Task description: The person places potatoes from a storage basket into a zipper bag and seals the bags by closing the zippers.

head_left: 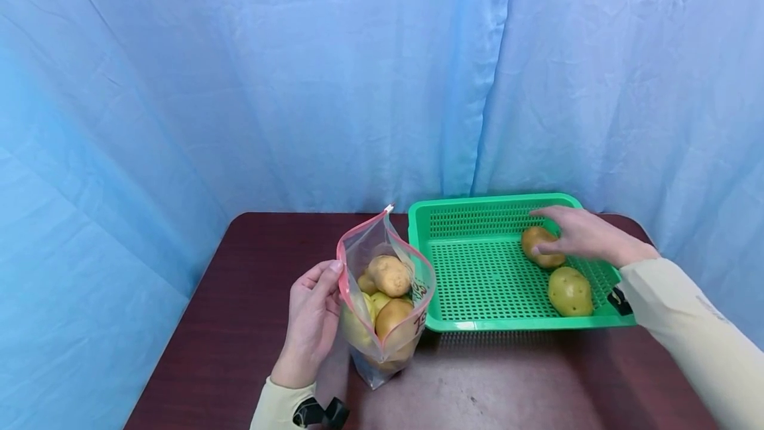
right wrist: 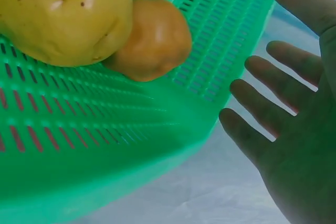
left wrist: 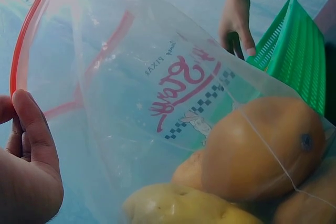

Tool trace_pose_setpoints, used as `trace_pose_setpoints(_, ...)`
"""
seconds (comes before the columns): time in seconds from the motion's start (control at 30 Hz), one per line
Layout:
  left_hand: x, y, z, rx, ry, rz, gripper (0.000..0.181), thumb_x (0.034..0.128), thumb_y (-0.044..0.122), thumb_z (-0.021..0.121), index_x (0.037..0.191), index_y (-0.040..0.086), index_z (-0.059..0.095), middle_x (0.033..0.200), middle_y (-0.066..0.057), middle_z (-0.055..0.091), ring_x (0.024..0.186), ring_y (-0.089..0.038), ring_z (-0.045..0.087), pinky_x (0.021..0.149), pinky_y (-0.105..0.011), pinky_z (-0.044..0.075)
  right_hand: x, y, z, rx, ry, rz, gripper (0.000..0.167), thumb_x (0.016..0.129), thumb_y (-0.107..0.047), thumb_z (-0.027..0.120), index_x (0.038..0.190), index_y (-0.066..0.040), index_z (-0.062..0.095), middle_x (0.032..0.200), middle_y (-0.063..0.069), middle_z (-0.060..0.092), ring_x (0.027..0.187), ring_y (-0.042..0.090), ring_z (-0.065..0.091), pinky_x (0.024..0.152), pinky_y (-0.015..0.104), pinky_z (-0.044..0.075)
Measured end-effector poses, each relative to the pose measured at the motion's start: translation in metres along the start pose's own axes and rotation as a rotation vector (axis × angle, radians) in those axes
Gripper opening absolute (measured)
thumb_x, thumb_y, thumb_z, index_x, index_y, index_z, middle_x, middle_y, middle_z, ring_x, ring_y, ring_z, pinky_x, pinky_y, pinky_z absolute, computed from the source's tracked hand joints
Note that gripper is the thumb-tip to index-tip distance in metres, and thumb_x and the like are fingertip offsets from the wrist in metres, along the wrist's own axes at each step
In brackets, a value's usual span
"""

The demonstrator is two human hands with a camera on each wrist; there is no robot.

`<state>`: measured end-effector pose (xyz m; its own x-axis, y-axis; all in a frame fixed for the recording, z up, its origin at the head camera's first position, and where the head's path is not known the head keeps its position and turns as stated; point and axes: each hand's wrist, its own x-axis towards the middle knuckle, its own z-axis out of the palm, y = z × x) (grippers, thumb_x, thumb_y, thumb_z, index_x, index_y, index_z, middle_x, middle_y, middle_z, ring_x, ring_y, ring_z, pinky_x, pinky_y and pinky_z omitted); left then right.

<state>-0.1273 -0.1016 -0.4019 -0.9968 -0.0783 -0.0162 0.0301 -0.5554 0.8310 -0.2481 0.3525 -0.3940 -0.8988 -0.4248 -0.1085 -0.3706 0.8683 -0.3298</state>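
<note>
My left hand [head_left: 312, 317] pinches the red-edged rim of a clear zip bag [head_left: 381, 350] between thumb and fingers. The bag stands with its mouth open, and several brown and yellow potatoes [head_left: 390, 276] lie inside it. In the left wrist view, printed lettering shows through the bag [left wrist: 121, 129]. My right hand [head_left: 581, 234], fingers spread, is over the right part of the green basket [head_left: 477, 326], at a brown potato [head_left: 540, 247]. A yellow potato [head_left: 570, 292] lies in front of that one. In the right wrist view, the hand [right wrist: 294, 108] holds nothing.
The basket stands right beside the bag on a dark red-brown table [head_left: 239, 324]. Blue curtains [head_left: 358, 85] hang behind the table and along its left side.
</note>
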Motion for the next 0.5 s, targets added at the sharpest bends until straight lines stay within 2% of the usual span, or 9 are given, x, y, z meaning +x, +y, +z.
trace_pose_setpoints(0.33,-0.001,-0.002,-0.002,0.002,0.01,-0.001,0.014,0.1021,0.003,0.06,0.096,0.004,0.073,0.078,-0.001,0.068,0.068,-0.008,0.065,0.065,-0.02,0.056,0.015,0.015,0.015,0.02,-0.04,0.015,0.078,0.092,-0.036,0.08,0.148,0.007,0.046,0.147,0.033,0.049,0.131,0.053,0.048,0.099,0.066,0.045)
trace_pose_setpoints(0.5,-0.001,-0.003,-0.002,0.0,0.005,0.001,0.015,0.1018,0.003,0.06,0.094,0.006,0.073,0.077,-0.001,0.068,0.067,-0.008,0.065,0.064,-0.019,0.055,0.018,0.021,0.022,0.017,-0.056,0.054,0.085,0.091,-0.039,0.08,0.148,0.011,0.043,0.144,0.038,0.048,0.126,0.056,0.05,0.095,0.066,0.048)
